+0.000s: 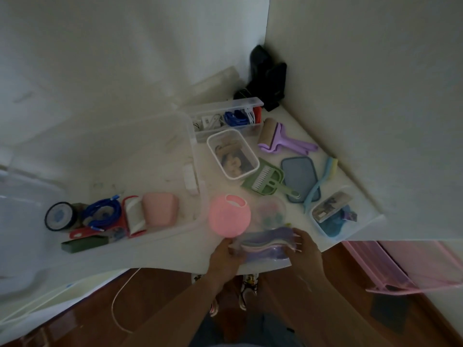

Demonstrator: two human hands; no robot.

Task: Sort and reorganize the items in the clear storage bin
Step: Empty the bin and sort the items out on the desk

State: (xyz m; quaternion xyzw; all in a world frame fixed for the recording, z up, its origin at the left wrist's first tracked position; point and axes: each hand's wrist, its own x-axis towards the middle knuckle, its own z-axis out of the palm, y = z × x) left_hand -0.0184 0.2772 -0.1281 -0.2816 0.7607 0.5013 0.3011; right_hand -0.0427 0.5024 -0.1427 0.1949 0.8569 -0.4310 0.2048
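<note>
The large clear storage bin lies on the white table at left. At its near end sit a pink case, a red-and-white item, a blue cable, a tape roll and a dark green box. At the table's front edge both hands grip a clear packet of purple and pastel plastic pieces: my left hand on its left end, my right hand on its right. A pink ball-shaped holder stands just beyond my left hand.
On the table to the right lie a narrow clear box of cables, a small clear tub, a purple lint roller, a green comb scoop, a blue lid, a brush and another tub. Walls close in behind.
</note>
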